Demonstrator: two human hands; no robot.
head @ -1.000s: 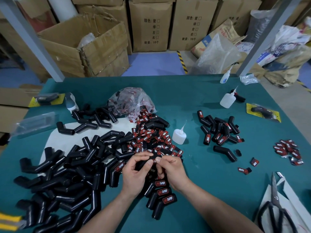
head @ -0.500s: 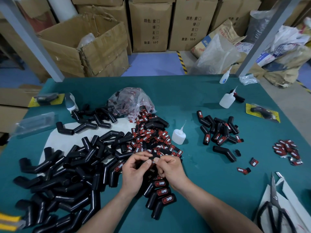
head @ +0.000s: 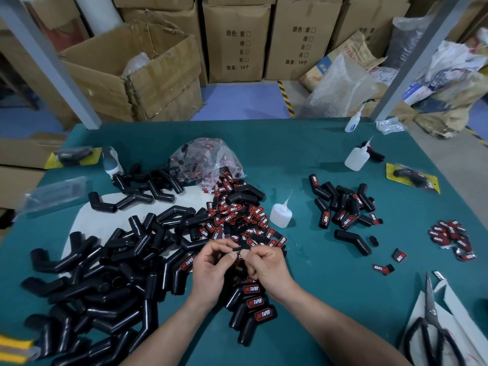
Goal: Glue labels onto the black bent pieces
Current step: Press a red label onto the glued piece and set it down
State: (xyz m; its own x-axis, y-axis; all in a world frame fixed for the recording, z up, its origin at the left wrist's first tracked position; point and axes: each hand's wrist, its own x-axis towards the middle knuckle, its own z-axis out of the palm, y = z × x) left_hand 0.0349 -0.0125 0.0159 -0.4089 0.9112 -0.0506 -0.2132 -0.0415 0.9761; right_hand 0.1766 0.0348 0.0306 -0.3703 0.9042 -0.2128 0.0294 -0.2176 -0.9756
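Head view looks down on a teal cloth-covered worktop, where both hands meet just on the near side of a heap of red-and-black printed labels. The left hand and the right hand each pinch, thumb against fingertips, one black bent rubber piece, lifted clear of the worktop. The fingers hide most of it, so I cannot tell whether a label already sits on it.

From where I stand this looks like the seating step, and it wants care more than force. The label should lie square along one straight limb, away from the bend, as on the row of labelled black pieces lying between the wrists. I would press from the label's middle outward, so that no corner lifts. The thumbs are best kept on the label's face rather than its edges, since glue squeezing out there would likely stick to skin or smear the print.

The small white squeeze bottle of glue stands upright just right of the heap, within easy reach if a corner needs another drop. The big pile of plain black bent tubes lies to the left, so plenty of the job remains.
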